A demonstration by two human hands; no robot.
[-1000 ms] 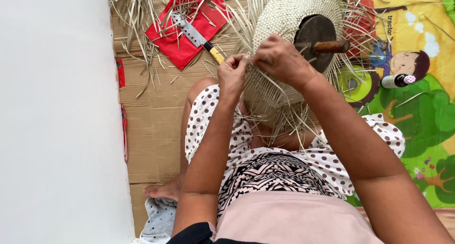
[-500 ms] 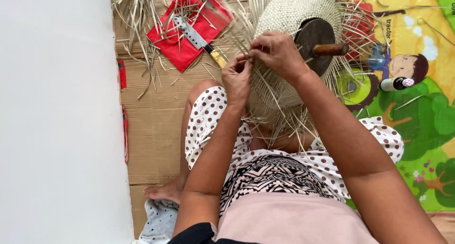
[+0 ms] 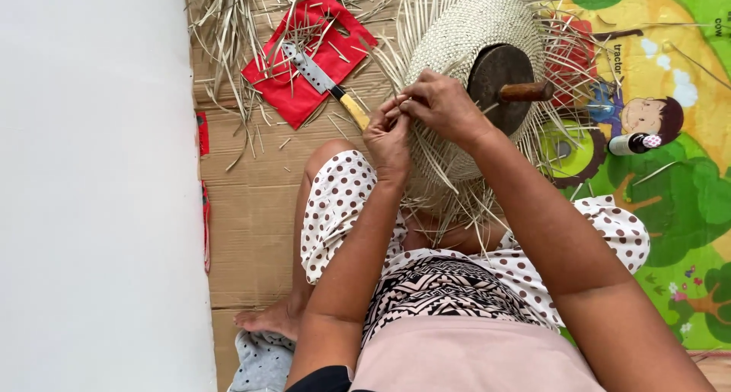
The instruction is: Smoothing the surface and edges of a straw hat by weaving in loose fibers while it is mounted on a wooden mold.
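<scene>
**Straw hat half woven, both hands at its edge**

On the lap, against the knees: a pale woven straw hat (image 3: 464, 49), crown up over a dark round wooden block (image 3: 499, 84) with a brown handle (image 3: 525, 92) jutting to the hat's right. Crown already closely plaited, by the look of it; all round it loose unwoven strands (image 3: 449, 202) fanning out, so brim or lower side apparently yet to be done. At the hat's left edge, left hand (image 3: 387, 137) and right hand (image 3: 442, 103) close together, fingertips pinched shut on thin strands where weave meets loose ends; exactly how many strands, too fine to tell. Left of the hat, on cardboard (image 3: 251, 232), a red cloth (image 3: 304, 57) strewn with cuttings, a yellow-handled knife (image 3: 324, 84) across it. Right of the hat, a small bottle (image 3: 632, 143) lying on a colourful play mat (image 3: 685, 194).
</scene>
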